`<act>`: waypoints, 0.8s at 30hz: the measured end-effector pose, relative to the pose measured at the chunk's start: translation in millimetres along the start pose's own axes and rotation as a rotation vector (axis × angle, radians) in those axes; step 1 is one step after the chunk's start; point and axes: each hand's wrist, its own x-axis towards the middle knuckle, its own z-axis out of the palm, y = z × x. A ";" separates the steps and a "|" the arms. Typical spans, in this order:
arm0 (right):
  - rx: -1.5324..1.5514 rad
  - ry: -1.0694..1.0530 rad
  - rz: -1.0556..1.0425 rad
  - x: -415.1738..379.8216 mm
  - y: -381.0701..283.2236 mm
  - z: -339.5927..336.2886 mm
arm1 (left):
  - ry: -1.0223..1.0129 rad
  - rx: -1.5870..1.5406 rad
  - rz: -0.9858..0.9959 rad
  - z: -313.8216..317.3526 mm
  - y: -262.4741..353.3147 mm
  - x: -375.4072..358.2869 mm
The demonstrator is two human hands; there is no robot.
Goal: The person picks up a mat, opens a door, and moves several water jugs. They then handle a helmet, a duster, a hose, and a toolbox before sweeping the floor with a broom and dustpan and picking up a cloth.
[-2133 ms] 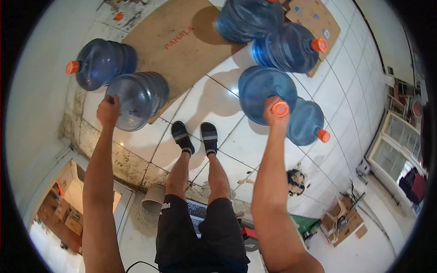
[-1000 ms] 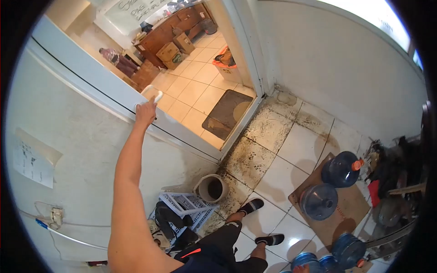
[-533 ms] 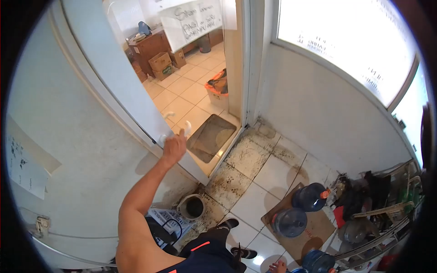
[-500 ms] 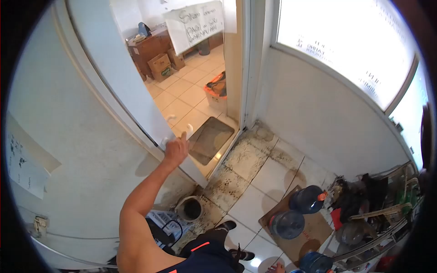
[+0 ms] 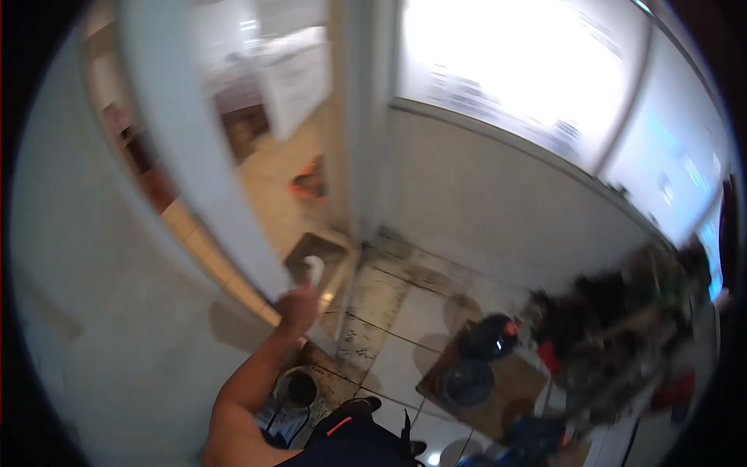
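My left hand is closed at the edge of a white-framed sliding door, by a curved white handle. Motion smears the fingers, but they look bent around the handle. Through the door opening, a dark doormat lies on the tiled floor beyond. A paper sign shows in the upper part of the doorway, its writing blurred. My right hand is out of view.
Large blue water jugs stand on a flattened cardboard sheet at the right. Behind them is a blurred rack with piled items. A bucket stands near my feet by the wall. A bright window is above.
The door has slid rightward with my left hand, narrowing the opening; a strip of the lit room now shows left of its frame. My view has turned right. My right hand has left the view.
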 end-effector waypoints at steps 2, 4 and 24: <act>-0.935 0.104 -0.461 -14.6 52.8 -17.6 | 0.055 0.025 -0.045 9.0 10.6 0.1; -1.180 0.090 -0.511 -3.8 106.1 -28.8 | -0.015 0.149 -0.103 -1.8 29.0 2.0; -0.553 0.149 0.336 -18.3 49.8 63.0 | 0.020 0.170 0.216 0.4 47.9 9.0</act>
